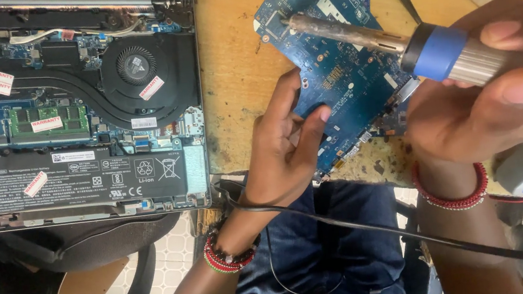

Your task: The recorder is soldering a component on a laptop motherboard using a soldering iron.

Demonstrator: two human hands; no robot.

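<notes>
Blue circuit board (339, 68) lies flat on the wooden tabletop (232, 62), already out of its case; the soldering iron (397, 46) tip rests at the board's upper left corner, so soldering looks in progress, with no finished joint discernible. Right hand (494, 100) fingers are clenched round the iron's blue handle; left hand (285, 143) fingers are released, flat, pinning the board's lower edge. Opened laptop (65, 106), fan and battery exposed, sits just left, untouched.

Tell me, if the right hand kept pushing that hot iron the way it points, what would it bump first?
Probably the blue circuit board. The right hand aims the soldering iron up-left, its tip already over the board's upper part; whether it touches is unclear.
</notes>
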